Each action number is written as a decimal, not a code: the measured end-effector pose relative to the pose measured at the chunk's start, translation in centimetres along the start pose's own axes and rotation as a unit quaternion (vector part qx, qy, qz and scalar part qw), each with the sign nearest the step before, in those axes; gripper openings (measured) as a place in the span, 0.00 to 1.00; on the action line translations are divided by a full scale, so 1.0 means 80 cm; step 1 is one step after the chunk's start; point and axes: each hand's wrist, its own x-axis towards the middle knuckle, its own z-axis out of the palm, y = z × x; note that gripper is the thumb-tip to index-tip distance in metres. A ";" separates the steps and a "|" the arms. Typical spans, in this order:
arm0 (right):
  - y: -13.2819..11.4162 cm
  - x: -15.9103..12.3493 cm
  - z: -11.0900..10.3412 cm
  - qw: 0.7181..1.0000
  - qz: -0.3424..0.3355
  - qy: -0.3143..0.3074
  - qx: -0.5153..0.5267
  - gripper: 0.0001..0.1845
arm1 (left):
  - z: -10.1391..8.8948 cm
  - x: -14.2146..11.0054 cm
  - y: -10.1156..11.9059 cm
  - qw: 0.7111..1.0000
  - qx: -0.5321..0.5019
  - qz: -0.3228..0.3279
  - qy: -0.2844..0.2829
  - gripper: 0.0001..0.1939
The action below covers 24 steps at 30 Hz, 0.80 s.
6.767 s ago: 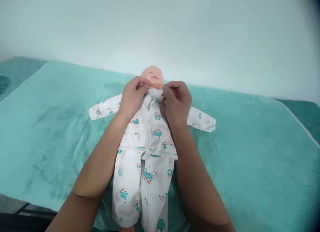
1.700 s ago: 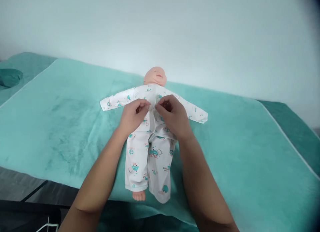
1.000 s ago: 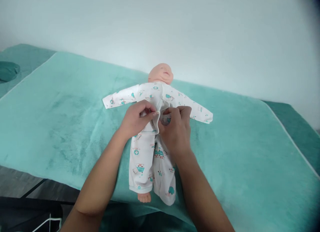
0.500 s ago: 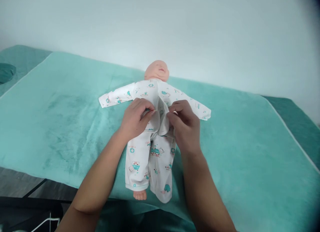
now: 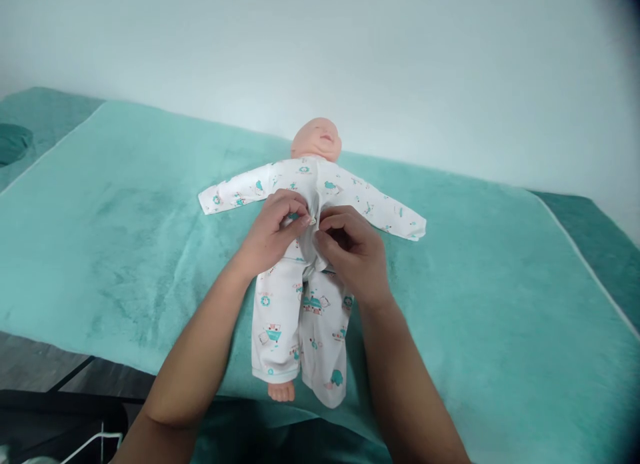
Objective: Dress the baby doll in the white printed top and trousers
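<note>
A baby doll (image 5: 313, 139) lies on its back, arms stretched sideways and feet toward me. It wears a white printed baby shirt (image 5: 303, 172) and matching trousers (image 5: 276, 311). Between thumb and finger, my left hand (image 5: 273, 231) pinches one front edge of the shirt at the belly. On the other side, my right hand (image 5: 356, 251) pinches the opposite edge. A small light button or snap (image 5: 313, 221) shows at the left fingertips. One bare foot (image 5: 281, 391) pokes out of a trouser leg; the other foot is hidden.
A light green cover (image 5: 130, 217) spreads under the doll over a darker green sheet (image 5: 590, 231). Behind stands a pale wall (image 5: 320, 51). At the lower left are a black object (image 5: 55, 417) and a white wire frame (image 5: 95, 441).
My right hand has moved left, bringing its shirt edge close to the one in my left hand. The gap between the two front edges has narrowed.
</note>
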 end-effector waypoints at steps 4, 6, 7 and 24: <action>0.000 0.000 0.000 1.000 -0.020 0.001 -0.005 0.04 | 0.001 0.000 0.001 1.000 0.009 -0.004 0.000 0.05; 0.001 0.000 -0.001 1.000 -0.023 -0.002 -0.017 0.03 | 0.001 0.000 0.001 1.000 0.011 -0.006 0.002 0.05; 0.001 0.000 -0.001 0.999 -0.024 -0.006 -0.025 0.03 | 0.001 0.000 0.001 1.000 0.010 -0.009 0.002 0.05; 0.010 -0.003 0.004 0.996 -0.072 0.003 -0.045 0.08 | -0.003 0.000 0.001 0.994 0.097 0.039 -0.031 0.12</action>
